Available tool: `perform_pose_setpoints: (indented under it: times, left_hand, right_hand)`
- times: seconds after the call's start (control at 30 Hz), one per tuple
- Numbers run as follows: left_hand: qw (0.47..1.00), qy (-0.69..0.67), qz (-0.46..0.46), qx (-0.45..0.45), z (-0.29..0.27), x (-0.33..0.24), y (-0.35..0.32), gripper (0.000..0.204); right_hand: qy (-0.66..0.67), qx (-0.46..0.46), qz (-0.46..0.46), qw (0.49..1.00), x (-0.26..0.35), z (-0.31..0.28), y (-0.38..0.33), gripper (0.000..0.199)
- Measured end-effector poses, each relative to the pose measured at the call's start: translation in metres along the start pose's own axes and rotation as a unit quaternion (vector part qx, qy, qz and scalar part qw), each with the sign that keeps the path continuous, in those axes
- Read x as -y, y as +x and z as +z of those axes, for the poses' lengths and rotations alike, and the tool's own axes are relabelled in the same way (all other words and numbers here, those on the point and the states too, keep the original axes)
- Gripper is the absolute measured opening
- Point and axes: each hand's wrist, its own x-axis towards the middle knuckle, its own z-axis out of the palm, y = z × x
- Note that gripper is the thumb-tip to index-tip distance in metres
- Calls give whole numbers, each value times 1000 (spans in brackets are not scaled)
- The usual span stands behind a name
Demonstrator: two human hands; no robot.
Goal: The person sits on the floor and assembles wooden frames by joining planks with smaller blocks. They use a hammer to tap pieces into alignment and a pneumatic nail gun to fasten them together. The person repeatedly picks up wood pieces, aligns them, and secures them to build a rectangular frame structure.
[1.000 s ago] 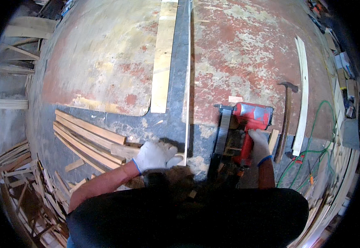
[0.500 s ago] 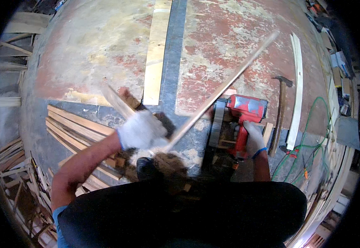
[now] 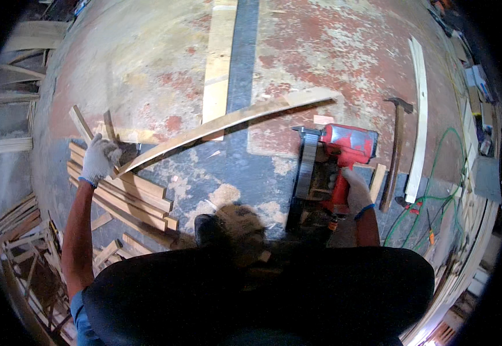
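The left hand [image 3: 100, 158], in a white work glove, is closed around 1 end of a long thin wooden strip [image 3: 228, 121]. The strip runs from that hand up and to the right, across the grey band in the floor, its far end lying near the top of the red nail gun [image 3: 334, 167]; whether it rests on the floor or is raised along its length cannot be told. The left hand sits directly above a stack of short wooden slats [image 3: 124, 196] piled on the floor at the person's left.

The right hand [image 3: 356, 193], also gloved, is wrapped around the handle of the nail gun, which stands on the floor with its long magazine pointing toward the person.

A hammer [image 3: 396, 150] lies just to the right of the nail gun, head away from the person. Beyond it lies a long pale board [image 3: 418, 115]. A green hose [image 3: 435, 202] loops over the floor at the right. A flat plank [image 3: 219, 63] lies alongside the grey band, under the strip's middle.
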Motion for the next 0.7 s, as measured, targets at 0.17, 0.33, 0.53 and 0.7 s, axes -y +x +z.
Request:
perform_pose_setpoints:
  times: [0.17, 0.33, 0.53, 0.7]
  left_hand:
    - [984, 96, -66, -132, -19, 19, -27, 23]
    - [988, -63, -77, -116, 12, -69, 10, 40]
    - [959, -230, -162, -22, 60, -125, 55, 44]
    - [949, -271, -161, 9, 80, -115, 71, 36]
  right_hand:
    - [32, -6, 40, 999, 10, 26, -1, 32]
    - [35, -36, 17, 999, 7, 16, 0, 37]
    - [-144, -86, 11, 986, 14, 25, 9, 44]
    - [-104, -177, -49, 978, 18, 26, -37, 33]
